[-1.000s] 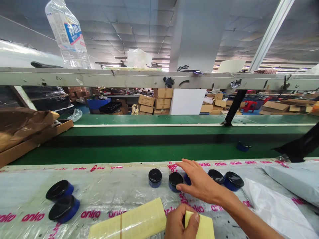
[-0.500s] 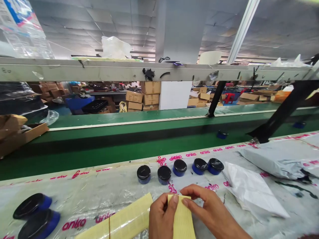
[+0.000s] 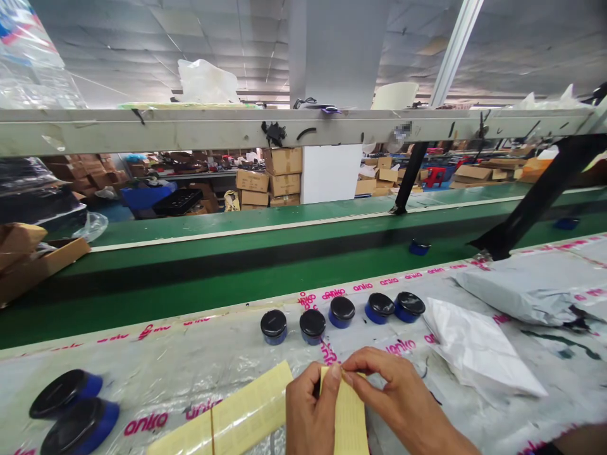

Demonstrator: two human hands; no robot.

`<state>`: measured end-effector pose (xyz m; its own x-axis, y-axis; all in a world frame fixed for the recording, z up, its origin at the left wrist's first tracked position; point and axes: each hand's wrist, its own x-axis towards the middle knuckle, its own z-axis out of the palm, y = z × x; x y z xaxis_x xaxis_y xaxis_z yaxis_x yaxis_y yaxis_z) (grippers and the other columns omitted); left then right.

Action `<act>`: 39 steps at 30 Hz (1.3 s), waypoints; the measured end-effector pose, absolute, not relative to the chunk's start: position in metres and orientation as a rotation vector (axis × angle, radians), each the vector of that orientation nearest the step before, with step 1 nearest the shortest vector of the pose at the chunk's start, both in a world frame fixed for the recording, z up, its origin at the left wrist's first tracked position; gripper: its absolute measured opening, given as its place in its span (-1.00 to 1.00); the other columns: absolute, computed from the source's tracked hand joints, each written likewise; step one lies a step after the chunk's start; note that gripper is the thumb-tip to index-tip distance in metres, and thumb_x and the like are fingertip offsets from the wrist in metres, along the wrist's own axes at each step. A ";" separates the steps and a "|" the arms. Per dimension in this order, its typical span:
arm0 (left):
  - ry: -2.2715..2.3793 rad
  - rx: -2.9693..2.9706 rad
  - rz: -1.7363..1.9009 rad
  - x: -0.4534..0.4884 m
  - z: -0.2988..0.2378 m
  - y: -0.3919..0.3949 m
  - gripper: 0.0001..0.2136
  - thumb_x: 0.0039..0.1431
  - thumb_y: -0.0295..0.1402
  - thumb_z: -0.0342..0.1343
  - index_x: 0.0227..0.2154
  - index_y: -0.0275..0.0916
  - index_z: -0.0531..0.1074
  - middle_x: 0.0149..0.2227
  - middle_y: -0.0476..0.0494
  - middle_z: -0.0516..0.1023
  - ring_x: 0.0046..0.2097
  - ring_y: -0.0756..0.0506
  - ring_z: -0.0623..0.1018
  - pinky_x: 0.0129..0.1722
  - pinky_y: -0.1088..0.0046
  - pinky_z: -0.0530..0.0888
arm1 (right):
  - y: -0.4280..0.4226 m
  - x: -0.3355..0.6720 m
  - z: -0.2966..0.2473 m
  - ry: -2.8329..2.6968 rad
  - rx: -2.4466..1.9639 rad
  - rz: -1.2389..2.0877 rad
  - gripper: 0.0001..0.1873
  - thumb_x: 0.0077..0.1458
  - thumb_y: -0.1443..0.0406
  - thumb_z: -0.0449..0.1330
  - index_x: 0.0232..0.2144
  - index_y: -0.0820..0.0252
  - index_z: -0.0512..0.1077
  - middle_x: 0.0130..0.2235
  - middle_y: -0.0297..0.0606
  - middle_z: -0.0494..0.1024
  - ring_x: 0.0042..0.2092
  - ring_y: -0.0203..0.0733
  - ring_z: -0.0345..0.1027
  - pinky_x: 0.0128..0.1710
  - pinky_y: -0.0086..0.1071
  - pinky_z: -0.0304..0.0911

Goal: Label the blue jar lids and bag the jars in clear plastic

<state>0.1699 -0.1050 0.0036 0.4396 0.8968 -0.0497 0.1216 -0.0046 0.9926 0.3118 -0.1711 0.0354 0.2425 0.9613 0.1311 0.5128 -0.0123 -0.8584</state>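
Observation:
Both my hands are at the bottom of the view, close together. My left hand (image 3: 308, 404) and my right hand (image 3: 398, 392) pinch the top edge of a yellow paper label strip (image 3: 348, 417). Beside my left hand lies a banded stack of yellow label sheets (image 3: 241, 411). Beyond my fingers stands a row of several jars with black lids and blue bodies; the nearest (image 3: 342, 311) is a short reach away. Two more such jars (image 3: 71, 407) lie tilted at the lower left. Neither hand touches a jar.
A white plastic bag (image 3: 478, 351) and a grey mailer bag (image 3: 516, 297) lie on the plastic-covered table (image 3: 156, 360) to the right. Behind it runs a green conveyor belt (image 3: 237, 272) with a blue jar (image 3: 419, 247) on it. Black supports and a metal rail stand beyond.
My right hand has moved from above the jars to the yellow strip, and both hands now pinch it. The view has turned, shifting the scene left and up.

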 end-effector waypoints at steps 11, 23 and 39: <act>0.992 1.460 0.796 0.171 0.002 -0.106 -0.49 0.18 0.15 0.05 -0.59 -0.21 0.23 -0.56 0.07 0.21 -0.43 -0.01 0.22 -0.43 0.49 0.19 | -0.174 0.306 0.020 -1.513 -1.579 0.384 -0.82 0.35 0.27 0.08 -0.32 0.07 0.43 -0.27 -0.35 0.53 -0.22 -0.21 0.42 -0.19 -0.36 0.30; 0.970 1.369 0.755 0.172 -0.003 -0.104 -0.50 0.17 0.14 0.08 -0.56 -0.25 0.36 -0.54 0.02 0.33 -0.42 -0.02 0.29 -0.41 0.49 0.26 | -0.177 0.295 0.019 -1.328 -1.621 0.498 -0.75 0.35 0.15 0.05 -0.33 0.08 0.41 -0.22 -0.28 0.55 -0.20 -0.17 0.44 -0.22 -0.37 0.34; 0.927 1.412 0.728 0.171 0.001 -0.104 -0.51 0.19 0.11 0.07 -0.49 -0.28 0.46 -0.49 -0.05 0.45 -0.37 -0.07 0.38 -0.37 0.47 0.30 | -0.183 0.289 0.021 -1.149 -1.573 0.666 -0.68 0.31 0.04 0.07 -0.34 0.09 0.44 -0.21 -0.25 0.55 -0.17 -0.12 0.43 -0.23 -0.36 0.35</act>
<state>0.1711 -0.1043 0.0007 0.4805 0.8711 -0.1015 0.1079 0.0561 0.9926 0.2887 -0.1826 0.0214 0.3888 0.9121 0.1299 0.3405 -0.0112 -0.9402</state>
